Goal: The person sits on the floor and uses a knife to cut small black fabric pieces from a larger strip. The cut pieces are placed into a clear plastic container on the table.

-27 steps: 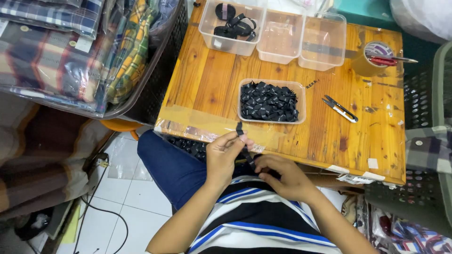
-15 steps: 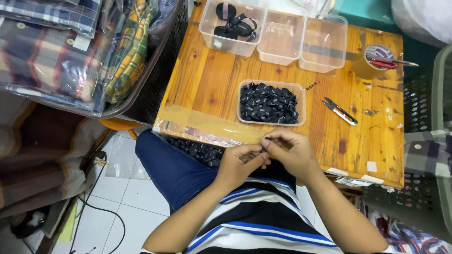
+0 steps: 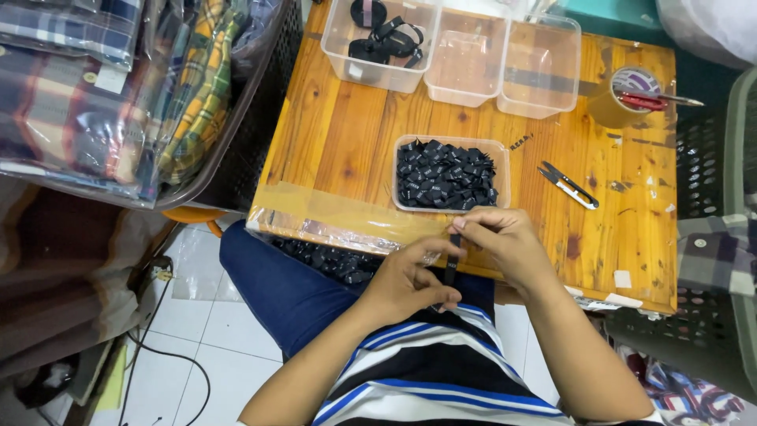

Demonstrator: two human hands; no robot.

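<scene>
Both hands, left (image 3: pixel 410 276) and right (image 3: pixel 501 241), pinch a narrow black strap (image 3: pixel 452 264) upright between them below the surface (image 3: pixel 347 134) edge; apparently light, limp; best gripped at its ends.

I see bare surface (image 3: pixel 339 150) left of the label tray (image 3: pixel 451 175), w/ room to pass. Back edge blocked by three clear tubs (image 3: pixel 465 55). Right side: snips (image 3: pixel 569 186), tape roll (image 3: pixel 623 96), then basket (image 3: pixel 721 237) walling it.
</scene>
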